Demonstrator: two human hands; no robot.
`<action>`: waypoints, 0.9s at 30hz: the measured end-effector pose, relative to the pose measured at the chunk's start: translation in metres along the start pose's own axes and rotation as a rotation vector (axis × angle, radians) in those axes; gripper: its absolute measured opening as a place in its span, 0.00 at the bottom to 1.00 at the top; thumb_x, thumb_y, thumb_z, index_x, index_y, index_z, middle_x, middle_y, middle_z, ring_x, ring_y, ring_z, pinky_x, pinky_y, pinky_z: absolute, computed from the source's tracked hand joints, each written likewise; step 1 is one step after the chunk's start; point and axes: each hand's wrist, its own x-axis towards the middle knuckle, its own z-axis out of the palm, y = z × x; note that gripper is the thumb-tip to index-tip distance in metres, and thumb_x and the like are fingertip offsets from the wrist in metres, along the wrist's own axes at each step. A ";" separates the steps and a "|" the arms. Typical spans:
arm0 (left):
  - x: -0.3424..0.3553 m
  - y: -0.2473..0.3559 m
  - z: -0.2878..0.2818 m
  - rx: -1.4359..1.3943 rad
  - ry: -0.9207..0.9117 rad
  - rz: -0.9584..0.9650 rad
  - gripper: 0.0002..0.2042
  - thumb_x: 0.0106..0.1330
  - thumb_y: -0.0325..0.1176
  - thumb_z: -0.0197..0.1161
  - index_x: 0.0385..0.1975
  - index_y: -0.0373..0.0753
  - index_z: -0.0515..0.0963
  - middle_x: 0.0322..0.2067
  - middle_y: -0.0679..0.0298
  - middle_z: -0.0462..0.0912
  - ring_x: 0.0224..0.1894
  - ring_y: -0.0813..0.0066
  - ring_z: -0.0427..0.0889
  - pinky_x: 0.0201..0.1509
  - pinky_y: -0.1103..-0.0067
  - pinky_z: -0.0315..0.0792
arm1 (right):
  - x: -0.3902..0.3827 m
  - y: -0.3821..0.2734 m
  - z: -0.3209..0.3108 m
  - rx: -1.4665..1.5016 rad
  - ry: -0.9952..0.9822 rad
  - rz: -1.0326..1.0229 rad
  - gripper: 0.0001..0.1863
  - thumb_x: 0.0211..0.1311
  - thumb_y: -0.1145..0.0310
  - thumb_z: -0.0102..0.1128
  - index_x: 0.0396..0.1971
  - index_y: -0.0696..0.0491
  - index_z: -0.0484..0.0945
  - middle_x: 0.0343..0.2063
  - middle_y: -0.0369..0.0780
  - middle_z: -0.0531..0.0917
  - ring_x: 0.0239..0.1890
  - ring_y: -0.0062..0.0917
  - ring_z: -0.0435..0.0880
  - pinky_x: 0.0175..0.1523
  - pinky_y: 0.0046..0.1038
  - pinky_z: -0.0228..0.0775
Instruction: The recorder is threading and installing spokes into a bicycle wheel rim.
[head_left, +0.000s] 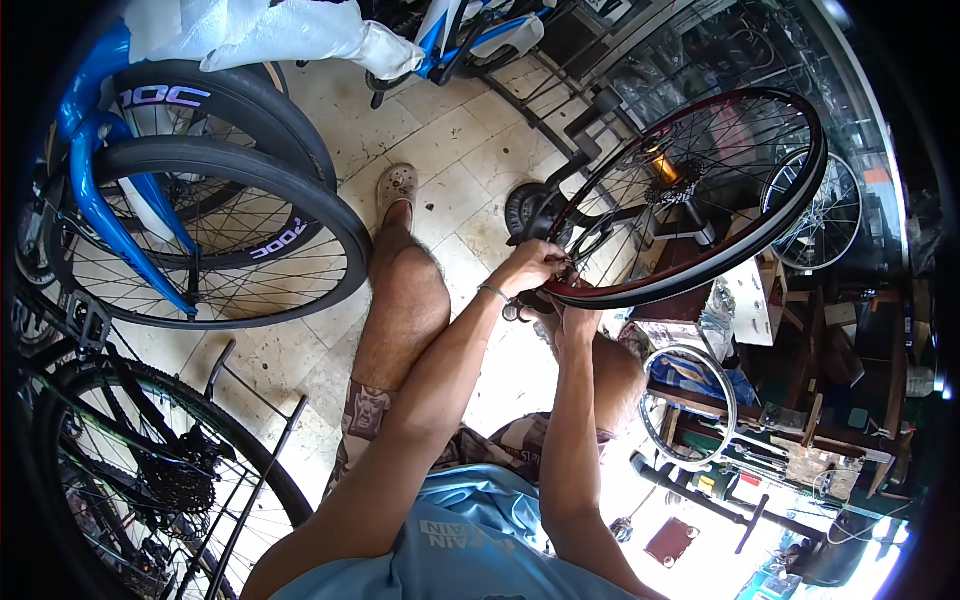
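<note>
Head view: wheel (700, 200), dark red rim with a black tyre, sits mid-right, raised off the floor and tilted. Left hand (535, 265) is on the near-left edge of the rim, fingers curled and clamped on the rim. Right hand (578, 322) grips the rim from below, fingers closed on it. Looks like tyre or rim work at that spot. Next move likely needs a steady rim and firm thumb pressure. Blue bike (150, 200) stands far left, stand (590, 150) behind the wheel.

Tiled floor (455, 140) is carrying everything: my sandalled foot (397, 187) is resting beside the blue bike's front wheel (215, 235); black stand (530, 205) is sitting just past that foot.
</note>
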 end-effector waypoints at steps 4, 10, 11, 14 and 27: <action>0.002 -0.005 0.000 0.033 0.034 0.056 0.09 0.55 0.26 0.58 0.35 0.32 0.77 0.27 0.63 0.79 0.27 0.77 0.73 0.30 0.83 0.65 | -0.003 -0.002 0.006 -0.023 -0.025 -0.029 0.15 0.59 0.65 0.54 0.36 0.62 0.69 0.27 0.46 0.76 0.25 0.30 0.79 0.26 0.23 0.76; -0.001 0.010 0.000 0.007 0.044 -0.044 0.08 0.54 0.27 0.58 0.32 0.31 0.77 0.25 0.61 0.78 0.26 0.76 0.73 0.30 0.83 0.66 | 0.011 0.005 0.001 0.123 0.031 -0.109 0.15 0.58 0.64 0.55 0.33 0.62 0.69 0.23 0.43 0.75 0.19 0.24 0.77 0.21 0.20 0.73; -0.003 0.015 0.001 -0.003 0.024 -0.120 0.08 0.54 0.27 0.58 0.32 0.30 0.77 0.25 0.61 0.78 0.25 0.76 0.73 0.30 0.83 0.66 | 0.012 0.006 -0.003 0.115 0.039 -0.100 0.15 0.58 0.64 0.55 0.33 0.62 0.69 0.23 0.43 0.75 0.20 0.24 0.77 0.21 0.20 0.73; -0.012 0.020 0.002 -0.032 0.019 -0.191 0.08 0.53 0.26 0.57 0.31 0.30 0.77 0.24 0.60 0.78 0.25 0.76 0.73 0.30 0.83 0.66 | 0.003 0.004 0.002 0.116 0.077 -0.034 0.15 0.58 0.63 0.56 0.32 0.62 0.69 0.23 0.44 0.75 0.20 0.25 0.77 0.20 0.21 0.73; 0.014 -0.011 0.006 0.027 -0.052 -0.028 0.11 0.52 0.24 0.51 0.34 0.32 0.77 0.26 0.61 0.79 0.25 0.76 0.73 0.28 0.83 0.67 | -0.009 -0.009 0.015 0.365 0.125 0.018 0.12 0.57 0.66 0.55 0.28 0.61 0.68 0.19 0.45 0.75 0.16 0.30 0.78 0.14 0.27 0.74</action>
